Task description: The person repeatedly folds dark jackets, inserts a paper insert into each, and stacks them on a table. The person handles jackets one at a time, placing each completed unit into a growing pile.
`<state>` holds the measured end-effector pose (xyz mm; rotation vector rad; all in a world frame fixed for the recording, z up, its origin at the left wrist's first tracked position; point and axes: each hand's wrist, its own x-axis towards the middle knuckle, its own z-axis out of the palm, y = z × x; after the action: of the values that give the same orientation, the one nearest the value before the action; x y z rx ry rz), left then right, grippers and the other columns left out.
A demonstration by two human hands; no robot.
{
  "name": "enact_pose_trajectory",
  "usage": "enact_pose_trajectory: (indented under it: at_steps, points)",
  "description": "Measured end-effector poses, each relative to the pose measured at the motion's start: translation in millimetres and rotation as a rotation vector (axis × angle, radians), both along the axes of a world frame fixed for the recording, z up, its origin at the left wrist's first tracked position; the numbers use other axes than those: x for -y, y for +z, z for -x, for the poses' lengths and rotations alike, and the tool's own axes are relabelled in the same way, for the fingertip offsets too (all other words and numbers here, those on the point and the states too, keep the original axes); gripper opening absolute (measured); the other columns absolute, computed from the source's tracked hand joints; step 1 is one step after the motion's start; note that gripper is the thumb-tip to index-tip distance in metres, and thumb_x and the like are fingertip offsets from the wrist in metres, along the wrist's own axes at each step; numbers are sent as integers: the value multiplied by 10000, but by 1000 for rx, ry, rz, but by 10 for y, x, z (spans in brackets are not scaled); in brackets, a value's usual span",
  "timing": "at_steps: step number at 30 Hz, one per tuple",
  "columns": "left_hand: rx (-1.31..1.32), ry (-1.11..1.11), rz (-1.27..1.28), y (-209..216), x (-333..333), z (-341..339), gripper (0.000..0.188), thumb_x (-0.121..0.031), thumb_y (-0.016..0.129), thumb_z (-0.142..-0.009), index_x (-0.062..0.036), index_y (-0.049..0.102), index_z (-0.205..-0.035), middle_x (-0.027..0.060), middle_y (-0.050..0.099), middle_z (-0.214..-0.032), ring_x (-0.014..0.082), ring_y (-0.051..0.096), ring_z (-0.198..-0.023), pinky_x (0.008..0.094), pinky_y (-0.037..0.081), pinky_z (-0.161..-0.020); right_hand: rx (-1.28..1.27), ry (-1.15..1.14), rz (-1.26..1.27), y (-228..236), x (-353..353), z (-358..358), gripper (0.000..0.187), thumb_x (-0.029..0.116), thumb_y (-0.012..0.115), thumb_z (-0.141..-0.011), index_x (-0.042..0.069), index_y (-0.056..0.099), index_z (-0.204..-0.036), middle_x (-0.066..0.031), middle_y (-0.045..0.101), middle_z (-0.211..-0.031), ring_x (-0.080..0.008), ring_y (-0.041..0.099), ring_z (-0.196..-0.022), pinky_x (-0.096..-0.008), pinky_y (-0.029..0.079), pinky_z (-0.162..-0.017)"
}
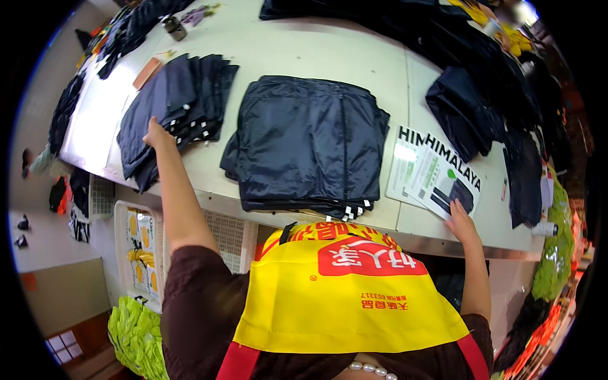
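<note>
At the left of the table, my left hand [158, 135] is closed on the near part of a fanned stack of dark navy folded garments [197, 85] with small white tags. Part of its fingers is hidden against the cloth. My right hand [462, 224] lies with its fingers stretched over the lower corner of a printed white card [441, 179], which shows dark clothing and a green mark. Another white card [400, 166] sits partly under it. Between my hands stands a neat pile of navy folded garments [297, 142], with white tags at its near edge.
Loose dark garments [459, 104] heap at the right and along the far side. A tan block [147, 73] and a dark jar [173, 28] stand at the far left. Below the table's edge are a white basket [118, 250] of packaged items and bright green cloth [136, 339].
</note>
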<state>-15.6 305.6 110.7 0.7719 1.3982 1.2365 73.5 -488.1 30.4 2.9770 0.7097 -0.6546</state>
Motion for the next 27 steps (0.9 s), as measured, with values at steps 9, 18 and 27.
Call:
enact_pose_trajectory:
  at_steps: [9,18,27]
  points:
    - [-700,-1304,-981,-892,3160,-417,325,-282,718,-704,-40,646,-909,119,626,-936,300,555,-932,380,435,-809,392,-33,-106,134,-165,69,109,216,628,-783,112,657,-796,-87,650,-762,-297,619,-672,-390,487,-582]
    - [-734,-1212,-1000,-1182,3448,-450,233,-290,725,-712,-133,653,-869,69,563,-979,274,495,-981,386,381,-839,89,-382,-502,129,-121,51,205,247,609,-839,55,672,-878,-140,650,-836,-316,626,-747,-354,492,-644]
    - [-299,-1228,-724,-1163,3196,-451,170,-168,648,-789,-1,636,-817,138,619,-859,294,572,-831,373,440,-733,562,-353,-1173,1076,-839,-395,216,178,527,-931,-14,602,-994,-53,623,-799,-86,544,-697,-216,445,-655]
